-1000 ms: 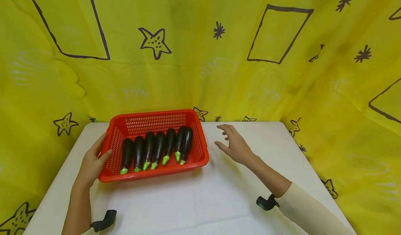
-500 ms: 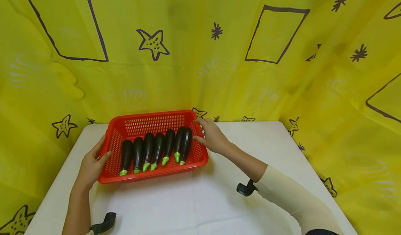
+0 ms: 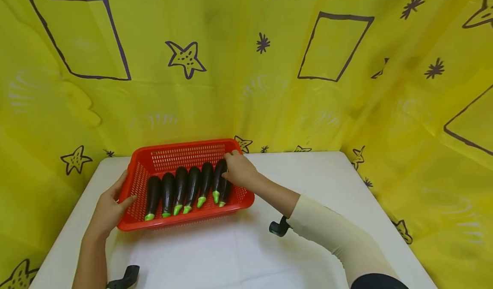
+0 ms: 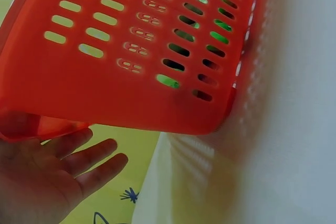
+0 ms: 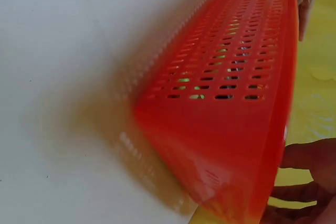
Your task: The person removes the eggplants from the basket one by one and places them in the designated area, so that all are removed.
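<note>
Left hand (image 3: 105,207): at the left rim of the red, rectangular, perforated plastic basket (image 3: 188,156), thumb over the rim, fingers outside, straight and slightly apart; it seems to steady the basket.
Right hand (image 3: 239,169): over the basket's right edge, thumb apart from fingers; whether it pinches anything cannot be told, as its back hides the contact.
Rightmost eggplant (image 3: 225,192): long, glossy, dark purple, green-tipped, partly under that hand, nearest the basket's right edge.
Other eggplants (image 3: 194,184): six, side by side, green ends towards the near edge.
Basket: near the far-left corner of the white-covered surface (image 3: 246,250).
Step in hand: apparently grasping the rightmost eggplant.
Next move: calls for thumb and fingers firmly round its smooth body, without dragging its neighbour.
</note>
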Available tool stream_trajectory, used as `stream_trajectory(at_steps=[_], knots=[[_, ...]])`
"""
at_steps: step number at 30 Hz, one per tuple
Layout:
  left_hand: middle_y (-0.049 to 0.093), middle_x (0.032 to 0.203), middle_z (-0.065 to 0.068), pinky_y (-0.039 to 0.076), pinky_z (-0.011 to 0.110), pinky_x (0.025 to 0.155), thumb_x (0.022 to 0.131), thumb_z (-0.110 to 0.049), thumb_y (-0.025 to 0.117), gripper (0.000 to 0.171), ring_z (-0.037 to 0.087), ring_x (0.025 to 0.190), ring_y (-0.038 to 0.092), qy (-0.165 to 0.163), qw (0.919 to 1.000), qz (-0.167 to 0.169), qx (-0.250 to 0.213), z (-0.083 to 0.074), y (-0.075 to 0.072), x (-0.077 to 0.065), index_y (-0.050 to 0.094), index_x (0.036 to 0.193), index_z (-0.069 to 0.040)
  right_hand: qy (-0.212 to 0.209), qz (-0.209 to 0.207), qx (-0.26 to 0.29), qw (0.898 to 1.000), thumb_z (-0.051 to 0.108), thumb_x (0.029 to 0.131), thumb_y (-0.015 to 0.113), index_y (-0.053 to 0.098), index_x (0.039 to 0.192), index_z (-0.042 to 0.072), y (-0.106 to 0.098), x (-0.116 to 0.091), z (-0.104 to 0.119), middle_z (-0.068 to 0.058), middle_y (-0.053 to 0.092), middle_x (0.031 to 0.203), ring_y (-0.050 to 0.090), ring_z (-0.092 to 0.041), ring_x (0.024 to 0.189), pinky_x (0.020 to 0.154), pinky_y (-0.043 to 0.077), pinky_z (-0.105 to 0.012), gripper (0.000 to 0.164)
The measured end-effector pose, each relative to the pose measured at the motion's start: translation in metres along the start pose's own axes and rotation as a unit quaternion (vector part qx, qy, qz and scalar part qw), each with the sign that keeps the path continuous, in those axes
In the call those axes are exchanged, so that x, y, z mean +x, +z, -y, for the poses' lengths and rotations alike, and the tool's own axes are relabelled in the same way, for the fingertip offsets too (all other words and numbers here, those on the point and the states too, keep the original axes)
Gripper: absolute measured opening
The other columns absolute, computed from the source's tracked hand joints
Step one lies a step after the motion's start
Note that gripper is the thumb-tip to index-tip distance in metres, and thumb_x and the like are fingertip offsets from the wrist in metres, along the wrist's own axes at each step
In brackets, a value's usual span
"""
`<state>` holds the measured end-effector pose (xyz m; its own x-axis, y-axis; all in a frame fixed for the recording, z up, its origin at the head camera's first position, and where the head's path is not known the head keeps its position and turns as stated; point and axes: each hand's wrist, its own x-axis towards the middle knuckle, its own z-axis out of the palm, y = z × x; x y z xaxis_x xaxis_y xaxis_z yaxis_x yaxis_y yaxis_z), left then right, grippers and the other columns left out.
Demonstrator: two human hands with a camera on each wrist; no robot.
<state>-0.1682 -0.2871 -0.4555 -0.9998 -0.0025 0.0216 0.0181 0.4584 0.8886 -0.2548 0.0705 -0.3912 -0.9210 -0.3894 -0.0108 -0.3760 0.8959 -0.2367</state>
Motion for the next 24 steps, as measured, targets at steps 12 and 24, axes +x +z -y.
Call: stream_trajectory(at_steps=[12,24], knots=[[0.025,0.163,0.035,0.055,0.015,0.073,0.105,-0.002,0.054,0.075,0.017,0.109,0.046,-0.008,0.9998,-0.003,0.016,0.004,-0.007,0.0,0.012,0.167,-0.011,0.038,-0.012,-0.152,0.988,0.018,0.099,0.07,0.072,0.115,0.001,0.02,0.002,0.032,-0.015,0.057,0.099,0.062,-0.026,0.089,0.065,0.062,-0.034,0.023],[0.021,0.167,0.031,0.054,0.013,0.076,0.105,0.001,0.051,0.073,0.001,0.108,0.044,0.011,0.9992,-0.011,-0.035,0.001,0.001,0.003,0.014,0.167,-0.01,0.069,0.015,-0.195,0.978,0.019,0.102,0.067,0.074,0.122,0.001,0.026,0.009,0.034,-0.022,0.063,0.116,0.065,-0.027,0.094,0.071,0.064,-0.036,0.028]])
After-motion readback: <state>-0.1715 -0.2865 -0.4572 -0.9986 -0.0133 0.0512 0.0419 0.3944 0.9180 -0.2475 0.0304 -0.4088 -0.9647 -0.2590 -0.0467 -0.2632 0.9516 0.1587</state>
